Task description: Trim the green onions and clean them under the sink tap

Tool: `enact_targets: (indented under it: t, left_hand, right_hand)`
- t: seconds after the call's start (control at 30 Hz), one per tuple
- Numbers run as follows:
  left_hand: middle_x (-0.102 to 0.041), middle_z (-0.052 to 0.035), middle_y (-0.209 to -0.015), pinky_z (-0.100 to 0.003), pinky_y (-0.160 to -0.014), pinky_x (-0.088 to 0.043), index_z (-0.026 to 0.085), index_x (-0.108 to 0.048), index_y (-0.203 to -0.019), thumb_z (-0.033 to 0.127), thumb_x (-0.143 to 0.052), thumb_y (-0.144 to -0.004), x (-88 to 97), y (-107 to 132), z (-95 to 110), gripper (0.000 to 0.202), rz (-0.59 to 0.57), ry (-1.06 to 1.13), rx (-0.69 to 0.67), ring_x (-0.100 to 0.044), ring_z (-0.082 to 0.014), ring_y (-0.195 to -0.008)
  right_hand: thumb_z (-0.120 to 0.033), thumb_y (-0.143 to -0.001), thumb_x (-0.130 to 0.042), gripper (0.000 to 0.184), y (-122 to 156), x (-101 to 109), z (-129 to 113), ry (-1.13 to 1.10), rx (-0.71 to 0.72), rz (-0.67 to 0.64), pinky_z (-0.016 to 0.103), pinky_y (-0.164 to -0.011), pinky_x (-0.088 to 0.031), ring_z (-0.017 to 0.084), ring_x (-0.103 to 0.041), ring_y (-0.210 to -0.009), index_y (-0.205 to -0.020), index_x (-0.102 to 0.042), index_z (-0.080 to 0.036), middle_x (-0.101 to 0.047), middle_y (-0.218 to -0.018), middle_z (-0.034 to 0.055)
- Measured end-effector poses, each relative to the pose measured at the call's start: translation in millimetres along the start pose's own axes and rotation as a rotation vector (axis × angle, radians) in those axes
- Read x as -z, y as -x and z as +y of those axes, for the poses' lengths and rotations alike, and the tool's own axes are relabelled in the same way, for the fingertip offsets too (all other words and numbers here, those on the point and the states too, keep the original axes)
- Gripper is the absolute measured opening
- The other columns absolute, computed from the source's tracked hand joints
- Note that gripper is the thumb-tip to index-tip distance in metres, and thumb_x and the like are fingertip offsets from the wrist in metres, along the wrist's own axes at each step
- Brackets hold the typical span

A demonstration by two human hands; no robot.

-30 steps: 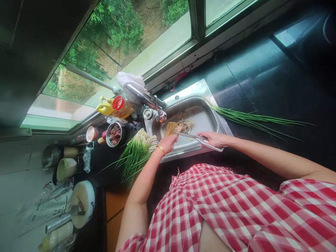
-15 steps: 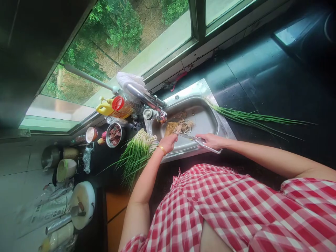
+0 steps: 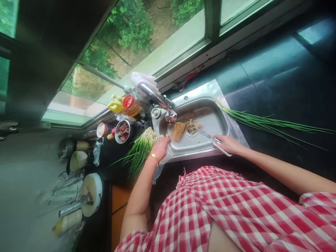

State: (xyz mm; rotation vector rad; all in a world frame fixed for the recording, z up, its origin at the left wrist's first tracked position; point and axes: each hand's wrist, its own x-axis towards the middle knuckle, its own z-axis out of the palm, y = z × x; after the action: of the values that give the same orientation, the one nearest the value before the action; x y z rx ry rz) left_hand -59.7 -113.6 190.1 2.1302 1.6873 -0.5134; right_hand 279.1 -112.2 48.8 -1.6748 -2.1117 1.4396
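My right hand (image 3: 223,142) is wrapped round the metal handles of a pair of scissors (image 3: 207,134), whose blades reach over the sink basin towards the drain. My left hand (image 3: 160,147), with a gold bangle at its wrist, is closed at the sink's left edge, beside a bunch of spring onions (image 3: 140,148). Pale stem ends show at its fingertips; most of what it grips is hidden. In the sink (image 3: 212,115) lie a brown mesh scrubber (image 3: 178,131) and cut root trimmings (image 3: 196,125) round the drain. More long spring onions (image 3: 257,119) stretch rightward from the sink rim.
A chrome tap (image 3: 154,96) draped with white cloth overhangs the basin. To its left are a yellow bottle (image 3: 115,105), a red-lidded jar (image 3: 128,101) and a metal bowl of dark reddish chunks (image 3: 123,132). A round white board (image 3: 91,194) stands lower left, and clear plastic (image 3: 166,157) hangs below my left hand.
My left hand has drawn away from the scissor tips, left and towards the bunch. The scissors stay in my right hand. The whole view has shifted, uncovering more of the scrubber and plastic.
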Motion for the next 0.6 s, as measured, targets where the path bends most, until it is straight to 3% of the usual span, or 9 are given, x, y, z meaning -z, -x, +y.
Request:
enact_targets:
  t: [0.1, 0.17, 0.27, 0.37, 0.47, 0.53, 0.6]
  left_hand:
    - [-0.06, -0.0123, -0.119, -0.036, -0.09, -0.045, 0.019, -0.053, -0.127, 0.014, -0.031, -0.091, 24.2, 38.5, -41.4, 0.042, 0.095, -0.14, 0.176, -0.061, -0.0234, -0.095]
    - [-0.058, -0.0122, -0.124, -0.037, -0.091, -0.045, 0.023, -0.043, -0.139, 0.016, -0.033, -0.09, 28.8, 52.6, -72.4, 0.051, 0.098, -0.202, 0.294, -0.063, -0.0246, -0.095]
    - [-0.058, -0.0145, -0.126, -0.038, -0.095, -0.043, 0.022, -0.02, -0.152, 0.016, -0.036, -0.089, 15.2, 53.3, -112.5, 0.065, 0.022, -0.198, 0.406, -0.064, -0.0261, -0.102]
    - [-0.047, -0.0191, -0.141, -0.047, -0.105, -0.036, 0.016, -0.017, -0.153, 0.024, -0.045, -0.087, -10.1, 33.4, -128.8, 0.072, 0.039, -0.177, 0.443, -0.05, -0.0319, -0.126]
    - [-0.037, -0.0188, -0.15, -0.052, -0.11, -0.03, 0.016, -0.034, -0.146, 0.03, -0.05, -0.086, -29.5, -8.6, -105.9, 0.064, 0.214, -0.127, 0.335, -0.036, -0.0343, -0.137]
    - [-0.048, -0.0173, -0.141, -0.047, -0.107, -0.035, 0.015, -0.046, -0.139, 0.029, -0.046, -0.089, -36.3, -47.6, -64.5, 0.052, 0.251, 0.048, 0.189, -0.046, -0.0305, -0.128]
    - [-0.061, -0.0145, -0.127, -0.04, -0.101, -0.042, 0.015, -0.051, -0.134, 0.027, -0.042, -0.091, -39.9, -89.6, -4.5, 0.045, 0.189, 0.26, 0.022, -0.057, -0.0251, -0.114]
  right_hand:
    - [-0.042, -0.078, -0.052, 0.051, 2.3, -4.2, 23.4, -0.014, -0.066, 0.055, 0.037, -0.078, -0.047, 0.032, -0.066, -0.092, -0.122, -0.061, -0.018, -0.072, -0.103, 0.013]
    - [-0.042, -0.076, -0.054, 0.053, 4.1, -8.9, 32.9, -0.073, -0.087, 0.089, 0.04, -0.078, -0.049, 0.032, -0.066, -0.091, -0.123, -0.061, -0.019, -0.072, -0.103, 0.0133]
    - [-0.04, -0.073, -0.057, 0.052, 9.4, -13.5, 31.4, -0.15, -0.12, 0.115, 0.043, -0.077, -0.05, 0.034, -0.066, -0.087, -0.12, -0.063, -0.018, -0.072, -0.097, 0.0144]
    - [-0.04, -0.073, -0.059, 0.056, 21.4, -13.1, 16.0, -0.245, -0.15, 0.137, 0.044, -0.078, -0.05, 0.033, -0.067, -0.085, -0.122, -0.062, -0.013, -0.072, -0.095, 0.0165]
    - [-0.042, -0.071, -0.06, 0.061, 38.5, -11.0, 1.3, -0.367, -0.153, 0.188, 0.042, -0.079, -0.051, 0.03, -0.066, -0.085, -0.125, -0.058, -0.012, -0.071, -0.093, 0.0143]
    - [-0.044, -0.071, -0.06, 0.066, 50.5, -9.1, -2.7, -0.422, -0.169, 0.285, 0.04, -0.081, -0.051, 0.027, -0.065, -0.085, -0.128, -0.055, -0.012, -0.069, -0.093, 0.0123]
    - [-0.045, -0.073, -0.06, 0.068, 63.4, -5.2, -2.0, -0.466, -0.186, 0.412, 0.039, -0.083, -0.05, 0.026, -0.065, -0.087, -0.132, -0.051, -0.012, -0.068, -0.095, 0.0117]
